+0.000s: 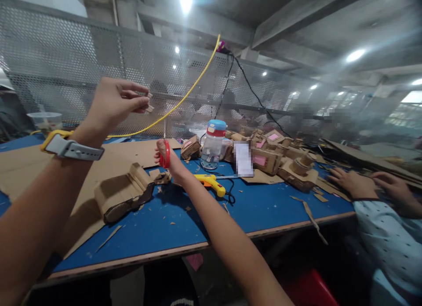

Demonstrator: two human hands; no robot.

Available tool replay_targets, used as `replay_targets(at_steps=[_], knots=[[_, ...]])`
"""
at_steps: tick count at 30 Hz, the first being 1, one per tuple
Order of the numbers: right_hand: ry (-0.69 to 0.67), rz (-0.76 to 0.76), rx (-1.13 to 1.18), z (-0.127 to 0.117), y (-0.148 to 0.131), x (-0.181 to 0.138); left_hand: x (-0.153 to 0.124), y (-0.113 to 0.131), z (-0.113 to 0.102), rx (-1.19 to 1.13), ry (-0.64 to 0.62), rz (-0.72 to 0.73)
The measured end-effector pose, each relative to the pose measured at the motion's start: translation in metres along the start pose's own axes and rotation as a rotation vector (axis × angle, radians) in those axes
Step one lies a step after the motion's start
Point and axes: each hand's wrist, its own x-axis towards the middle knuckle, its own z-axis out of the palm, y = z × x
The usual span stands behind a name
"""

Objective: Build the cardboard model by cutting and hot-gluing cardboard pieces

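My left hand (114,103) is raised above the table, its fingers pinched on a small cardboard piece (149,104); a grey and yellow watch (70,147) sits on that wrist. My right hand (167,158) is closed round red-handled scissors (165,152), whose thin blades point straight up toward the cardboard piece. Below them, on the blue table (184,222), lies a folded cardboard model (123,194) with scraps around it.
A large cardboard sheet (29,165) covers the table's left. A yellow glue gun (211,183), a clear bottle (212,145) with a blue lid and several cardboard models (280,158) lie further back. A co-worker's hands (365,185) rest at the right. A perforated metal screen (82,68) stands behind.
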Motion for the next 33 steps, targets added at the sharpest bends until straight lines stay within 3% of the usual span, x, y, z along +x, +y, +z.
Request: replay_targets(at_steps=[5, 13, 22, 33], knots=[[-0.027, -0.055, -0.082, 0.001, 0.005, 0.001, 0.002, -0.001, -0.002, 0.105, -0.151, -0.063], [0.037, -0.056, -0.043, 0.002, 0.001, 0.002, 0.000, -0.003, 0.002, -0.002, -0.178, -0.111], [0.033, -0.022, -0.049, 0.002, -0.009, -0.007, -0.002, -0.002, 0.015, 0.029, -0.227, -0.199], [0.008, -0.046, -0.071, -0.002, -0.006, -0.006, -0.001, -0.012, 0.023, 0.073, -0.364, -0.118]])
